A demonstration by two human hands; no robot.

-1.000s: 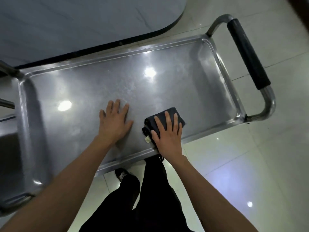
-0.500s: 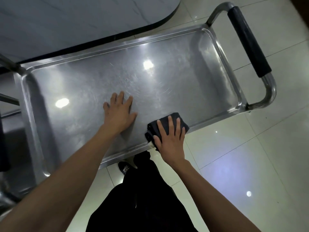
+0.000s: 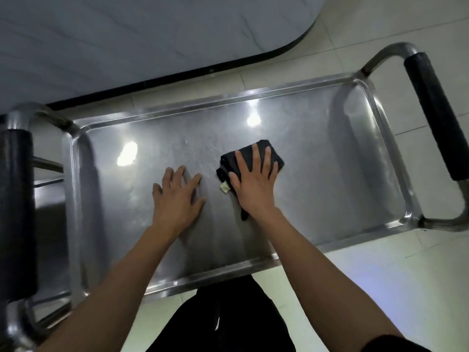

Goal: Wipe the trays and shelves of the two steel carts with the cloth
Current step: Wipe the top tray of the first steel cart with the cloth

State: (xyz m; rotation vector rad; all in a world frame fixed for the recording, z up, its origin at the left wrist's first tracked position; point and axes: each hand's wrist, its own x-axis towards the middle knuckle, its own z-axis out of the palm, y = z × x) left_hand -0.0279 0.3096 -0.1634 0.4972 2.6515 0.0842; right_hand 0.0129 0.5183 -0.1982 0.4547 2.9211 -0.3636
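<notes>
A steel cart's top tray (image 3: 330, 174) fills the middle of the head view. A folded dark cloth (image 3: 276, 156) with a small pale tag lies flat near the tray's centre. My right hand (image 3: 253, 181) presses on the cloth with straight, spread fingers. To its left, my left hand (image 3: 175, 199) rests flat on the bare steel, fingers spread, a short gap from the cloth. Both forearms reach in from the bottom of the view.
Black-padded handles stand at the cart's right end (image 3: 434, 115) and left end (image 3: 15, 214). A second steel surface (image 3: 48, 224) shows low at the left. A grey counter with a dark curved edge (image 3: 177, 74) lies beyond the cart. Pale floor tiles (image 3: 380, 288) surround it.
My right hand has slid the cloth from the tray's near rim up toward the middle. My left hand stays flat on the steel. The view has shifted, showing the left handle.
</notes>
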